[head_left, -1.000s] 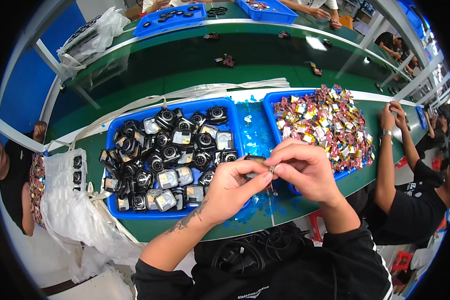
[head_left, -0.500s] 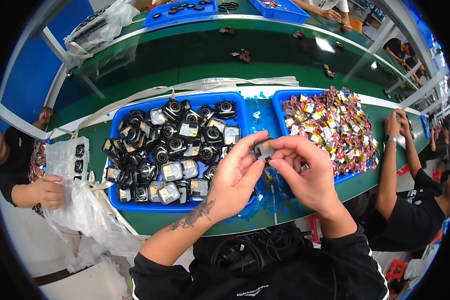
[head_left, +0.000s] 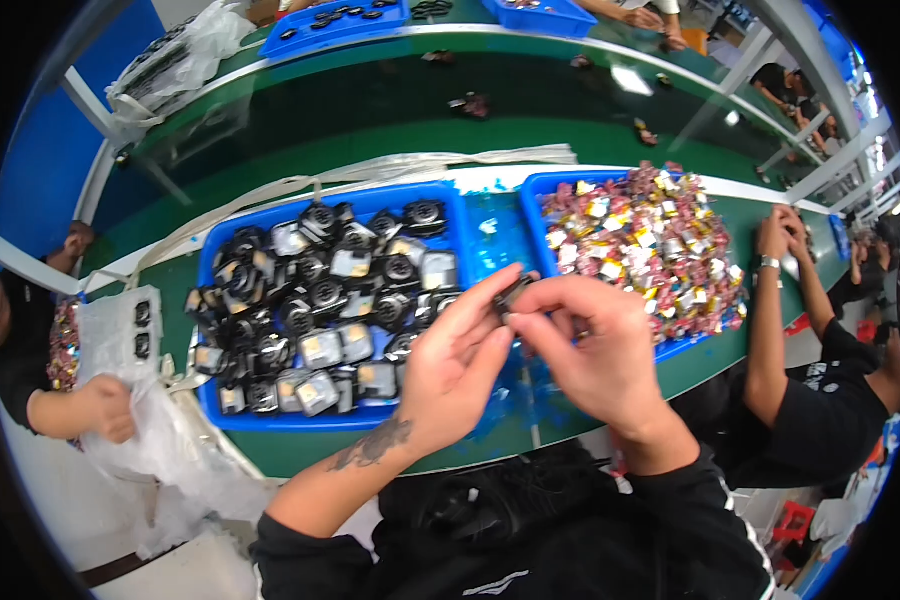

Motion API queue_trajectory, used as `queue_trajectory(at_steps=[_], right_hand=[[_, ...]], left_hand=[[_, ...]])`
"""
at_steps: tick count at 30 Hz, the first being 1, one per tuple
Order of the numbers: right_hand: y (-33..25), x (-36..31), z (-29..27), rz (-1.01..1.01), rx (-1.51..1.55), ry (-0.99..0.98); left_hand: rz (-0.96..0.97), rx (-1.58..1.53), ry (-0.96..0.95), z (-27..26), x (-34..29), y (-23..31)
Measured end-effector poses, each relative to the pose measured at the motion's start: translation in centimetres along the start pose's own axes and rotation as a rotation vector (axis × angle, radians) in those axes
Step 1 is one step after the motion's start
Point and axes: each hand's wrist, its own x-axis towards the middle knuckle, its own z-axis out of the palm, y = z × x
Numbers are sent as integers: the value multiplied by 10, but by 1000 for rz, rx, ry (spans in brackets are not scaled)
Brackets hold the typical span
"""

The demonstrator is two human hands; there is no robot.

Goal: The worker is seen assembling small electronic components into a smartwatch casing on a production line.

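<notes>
Both hands meet over the gap between two blue bins, holding a small dark watch case (head_left: 513,294) mostly covered by the fingers. My left hand (head_left: 457,368) grips it from the left between thumb and fingers. On the other side, my right hand (head_left: 592,345) pinches it with thumb and forefinger, other fingers curled. Beside my left hand, a blue bin (head_left: 300,422) is heaped with black watch cases (head_left: 325,293), some showing round sensor backs, others grey inner faces. Right of my hands, a second blue bin (head_left: 532,205) holds a pile of small red, yellow and white electronic parts (head_left: 645,250).
A green conveyor belt (head_left: 330,125) with scattered small parts runs beyond the bins. At left, a co-worker's hand (head_left: 110,408) is by plastic packaging (head_left: 160,440). Another co-worker's arms (head_left: 767,330) reach in at right. Blue trays (head_left: 335,28) stand across the belt.
The watch case has been tilted, so its grey inner face no longer shows. My right hand has moved slightly left and closed further over it. The whole view has shifted a little.
</notes>
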Motion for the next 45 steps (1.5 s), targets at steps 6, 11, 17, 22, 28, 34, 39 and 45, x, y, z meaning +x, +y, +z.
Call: queue_trajectory(at_steps=[6,11,17,22,28,34,39,45], right_hand=[[4,0,-4,-19,108,7],[4,2,-8,0,55,-44],[4,2,-5,-5,98,-13],[6,8,-7,-53,-53,9],[21,-10,-2,58,430,108],[19,-25,-2,264,576,-130],[19,-21,-16,292,739,-141],[26,-16,-23,352,735,-168]], left_hand=[[11,40,8,2,2,0],[12,79,-4,2,2,0],[7,53,-14,5,0,-1],[-1,59,35,4,-1,-2],[136,-111,198,9,7,-3],[218,361,52,-7,9,4],[342,741,-109,-13,11,19],[398,847,-90,-13,11,18]])
